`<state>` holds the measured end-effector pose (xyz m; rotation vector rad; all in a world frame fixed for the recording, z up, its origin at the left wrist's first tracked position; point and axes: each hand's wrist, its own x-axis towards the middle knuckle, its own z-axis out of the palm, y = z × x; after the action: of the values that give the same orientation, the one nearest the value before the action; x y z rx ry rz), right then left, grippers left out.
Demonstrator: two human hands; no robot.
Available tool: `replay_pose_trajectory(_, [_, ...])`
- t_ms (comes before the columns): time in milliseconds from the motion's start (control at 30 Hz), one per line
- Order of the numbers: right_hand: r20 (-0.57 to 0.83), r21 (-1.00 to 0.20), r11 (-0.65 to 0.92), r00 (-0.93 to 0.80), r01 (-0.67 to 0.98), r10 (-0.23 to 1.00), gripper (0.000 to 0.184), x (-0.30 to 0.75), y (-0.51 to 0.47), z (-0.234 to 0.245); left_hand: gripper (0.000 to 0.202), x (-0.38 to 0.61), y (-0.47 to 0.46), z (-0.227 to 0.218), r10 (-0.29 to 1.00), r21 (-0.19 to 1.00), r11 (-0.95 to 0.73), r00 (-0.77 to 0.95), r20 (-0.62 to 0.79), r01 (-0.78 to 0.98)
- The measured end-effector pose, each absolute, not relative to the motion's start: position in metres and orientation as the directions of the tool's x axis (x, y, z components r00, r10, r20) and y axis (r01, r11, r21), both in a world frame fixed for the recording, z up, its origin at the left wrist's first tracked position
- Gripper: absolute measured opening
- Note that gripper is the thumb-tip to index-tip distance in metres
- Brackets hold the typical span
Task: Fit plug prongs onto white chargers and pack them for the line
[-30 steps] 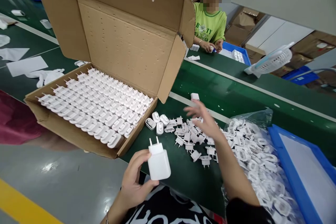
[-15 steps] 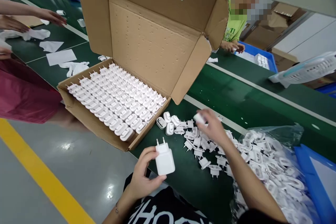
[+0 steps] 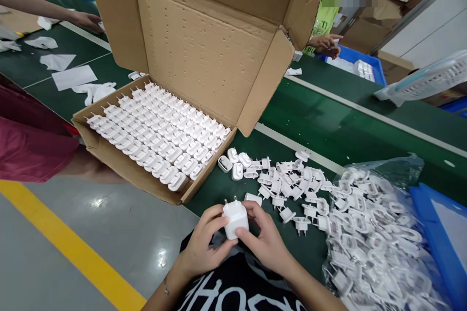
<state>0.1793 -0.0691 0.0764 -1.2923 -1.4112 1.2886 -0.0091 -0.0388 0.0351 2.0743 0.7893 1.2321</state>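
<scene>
White plastic charger block, pinched from both sides. Gripped with the left hand, thumb on the front face, fingers curled round the back. Clamped on the other side by the right hand, thumb low on the block, fingertips up near the two prongs. Held prongs-up and slightly tilted, low over the near edge of the green belt, close to a black printed shirt.

Small white piece just past the right fingertips; touching them or only lying on the belt, couldn't tell. Beyond that, a scatter of loose plug pieces on the belt, running right into a clear plastic bag stuffed with more of the same. Blue tray just right of the bag.

To the left, an open cardboard box, lid flaps standing up, packed with neat rows of white chargers, prongs up. Red sleeve of another person beside the box. Further off, a co-worker's hands at a blue bin across the belt, plus someone's hand near white paper sheets at far left.
</scene>
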Motion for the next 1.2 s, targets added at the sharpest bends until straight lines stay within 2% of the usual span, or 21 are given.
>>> replay_pose_trajectory(100, [-0.084, -0.981, -0.062, -0.117, 0.183, 0.99, 0.026, 0.168, -0.068, 0.07, 0.043, -0.01, -0.04, 0.033, 0.747, 0.761, -0.624, 0.424, 0.513, 0.179])
replay_pose_trajectory(167, [-0.032, -0.958, 0.007, -0.132, 0.286, 0.991, 0.025, 0.167, -0.065, 0.064, 0.044, -0.012, -0.039, 0.026, 0.782, 0.807, -0.573, 0.39, 0.485, 0.145])
replay_pose_trajectory(233, [0.036, -0.885, 0.117, -0.186, 0.451, 0.982, 0.026, 0.171, -0.06, 0.06, 0.044, -0.014, -0.036, 0.016, 0.809, 0.827, -0.534, 0.389, 0.44, 0.174])
replay_pose_trajectory(333, [0.095, -0.713, 0.216, -0.213, 0.667, 0.972, 0.033, 0.181, -0.048, 0.06, 0.036, -0.014, -0.028, 0.001, 0.804, 0.771, -0.547, 0.462, 0.375, 0.326])
replay_pose_trajectory(467, [0.272, -0.494, 0.074, 0.073, 0.866, 0.959, 0.03, 0.182, -0.019, 0.054, 0.035, -0.01, -0.016, -0.013, 0.852, 0.688, -0.523, 0.317, 0.416, 0.503])
replay_pose_trajectory(533, [0.29, -0.379, 0.008, 0.111, 0.926, 0.951, 0.037, 0.175, -0.004, 0.046, 0.039, -0.007, -0.015, -0.017, 0.863, 0.666, -0.495, 0.225, 0.452, 0.558])
replay_pose_trajectory(600, [0.256, -0.317, -0.017, 0.103, 0.948, 0.961, 0.036, 0.168, 0.005, 0.037, 0.042, -0.007, -0.02, -0.018, 0.833, 0.633, -0.513, 0.158, 0.53, 0.58])
replay_pose_trajectory(667, [0.235, -0.356, -0.058, 0.149, 0.933, 0.96, 0.03, 0.166, 0.006, 0.032, 0.043, -0.01, -0.028, -0.016, 0.775, 0.593, -0.562, 0.117, 0.621, 0.577])
replay_pose_trajectory(767, [0.14, -0.578, -0.142, 0.269, 0.803, 0.953, 0.027, 0.174, -0.005, 0.038, 0.043, -0.018, -0.04, 0.0, 0.746, 0.616, -0.601, 0.08, 0.662, 0.51])
replay_pose_trajectory(833, [0.031, -0.746, -0.152, 0.263, 0.648, 0.964, 0.026, 0.183, -0.016, 0.053, 0.043, -0.022, -0.043, 0.021, 0.797, 0.714, -0.568, 0.058, 0.601, 0.41])
replay_pose_trajectory(900, [-0.009, -0.855, -0.078, 0.137, 0.513, 0.991, 0.028, 0.187, -0.027, 0.074, 0.047, -0.024, -0.041, 0.048, 0.876, 0.822, -0.476, 0.088, 0.474, 0.312])
replay_pose_trajectory(1000, [0.066, -0.88, 0.147, -0.191, 0.451, 0.979, 0.043, 0.179, -0.04, 0.106, 0.057, -0.029, -0.035, 0.088, 0.907, 0.87, -0.375, 0.318, 0.274, 0.32])
replay_pose_trajectory(1067, [0.105, -0.863, 0.253, -0.334, 0.437, 0.937, 0.054, 0.169, -0.047, 0.118, 0.054, -0.036, -0.034, 0.105, 0.856, 0.827, -0.423, 0.463, 0.23, 0.371])
replay_pose_trajectory(1100, [0.12, -0.862, 0.274, -0.352, 0.427, 0.928, 0.059, 0.165, -0.049, 0.121, 0.049, -0.042, -0.034, 0.108, 0.844, 0.808, -0.444, 0.482, 0.233, 0.387])
replay_pose_trajectory(1133, [0.132, -0.865, 0.275, -0.338, 0.419, 0.932, 0.063, 0.162, -0.051, 0.122, 0.043, -0.047, -0.034, 0.109, 0.858, 0.804, -0.443, 0.446, 0.254, 0.395])
replay_pose_trajectory(1200, [0.138, -0.873, 0.246, -0.269, 0.422, 0.953, 0.064, 0.159, -0.053, 0.118, 0.041, -0.059, -0.031, 0.103, 0.923, 0.826, -0.382, 0.222, 0.315, 0.415])
